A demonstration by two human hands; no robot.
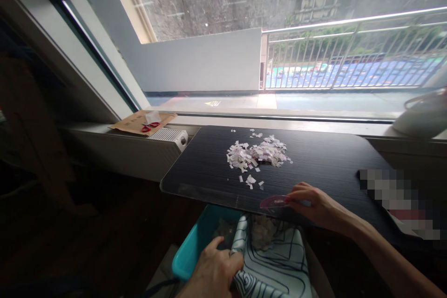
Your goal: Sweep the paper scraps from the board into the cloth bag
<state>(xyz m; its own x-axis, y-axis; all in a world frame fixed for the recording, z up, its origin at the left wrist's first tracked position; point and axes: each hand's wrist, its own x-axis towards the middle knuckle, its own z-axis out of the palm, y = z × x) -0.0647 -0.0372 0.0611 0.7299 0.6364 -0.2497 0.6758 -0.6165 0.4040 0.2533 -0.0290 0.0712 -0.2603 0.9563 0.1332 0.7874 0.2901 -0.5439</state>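
Observation:
My right hand [307, 199] is at the near edge of the dark table [199, 163], pinching a pink, translucent, curved plastic piece [273, 202] that lies flat or nearly so along that edge. Beyond it on the tabletop is a loose heap of small pale paper-like pieces [267, 151], with several strays nearer. Below the edge, my left hand [220, 265] grips a white cloth with dark lines [275, 265] by its left border, index finger pointing forward. More pale pieces [263, 233] lie in the cloth's hollow. Beside the cloth, a teal tub [195, 242] holds clear bits, partly hidden.
A brown envelope [131, 123] with red-handled scissors [150, 126] lies on the sill at left, above a white radiator [171, 139]. A blurred-out dark flat item [391, 205] is at the table's right. A pale rounded object [422, 116] stands by the window.

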